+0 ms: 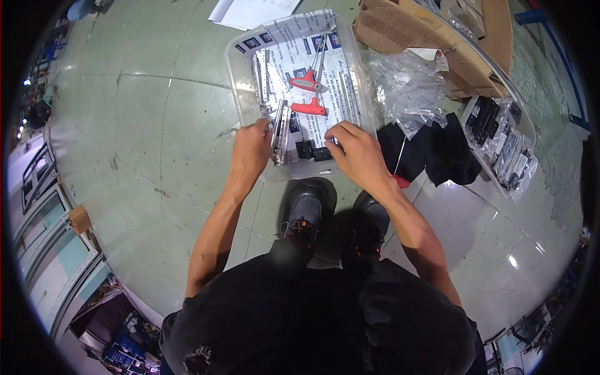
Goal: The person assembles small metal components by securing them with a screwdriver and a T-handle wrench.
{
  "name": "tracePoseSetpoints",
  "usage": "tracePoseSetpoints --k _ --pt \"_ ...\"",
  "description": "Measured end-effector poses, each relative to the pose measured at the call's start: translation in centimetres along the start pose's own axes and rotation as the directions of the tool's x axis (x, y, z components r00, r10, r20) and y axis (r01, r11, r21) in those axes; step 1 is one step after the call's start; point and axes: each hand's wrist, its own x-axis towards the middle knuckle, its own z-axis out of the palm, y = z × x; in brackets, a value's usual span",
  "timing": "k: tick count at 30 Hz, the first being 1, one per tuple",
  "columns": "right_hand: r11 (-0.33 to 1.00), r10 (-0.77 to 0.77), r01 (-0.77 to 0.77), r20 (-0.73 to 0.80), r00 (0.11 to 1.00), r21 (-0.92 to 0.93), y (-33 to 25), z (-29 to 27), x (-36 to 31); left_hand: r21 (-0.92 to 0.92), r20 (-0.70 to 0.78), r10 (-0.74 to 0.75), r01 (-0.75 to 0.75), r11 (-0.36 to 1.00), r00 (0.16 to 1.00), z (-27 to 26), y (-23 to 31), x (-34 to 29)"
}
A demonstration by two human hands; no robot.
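A clear plastic bin, lined with a printed sheet, stands on the floor before my feet. At its near left, my left hand is closed beside several slotted metal strips; what its fingers hold is hidden. My right hand reaches over the bin's near right corner with fingers curled into a pinch, and I cannot make out what is in them. Just left of those fingertips lie black blocky parts. Farther in are two red-handled tools, an upper one and a lower one, with thin metal shafts nearby.
Crumpled clear plastic bags and black cloth pieces lie right of the bin, with a red-handled screwdriver. Beyond are a cardboard box and a tray of bagged black parts. White paper lies behind the bin.
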Motion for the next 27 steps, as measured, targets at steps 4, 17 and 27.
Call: tracePoseSetpoints --k 4,17,27 --pt "0.993 0.035 -0.026 0.072 0.997 -0.115 0.3 0.7 0.9 0.205 0.061 0.044 -0.056 0.977 0.997 2.1 -0.9 1.5" --pt "0.522 0.423 -0.686 0.545 0.724 0.507 -0.5 5.9 3.6 0.109 0.101 -0.039 0.028 0.994 0.994 2.0 0.4 0.5" --pt "0.297 0.578 -0.792 0.560 0.593 0.533 0.2 11.6 4.3 0.085 0.071 -0.125 0.119 0.989 0.990 3.9 -1.1 0.1"
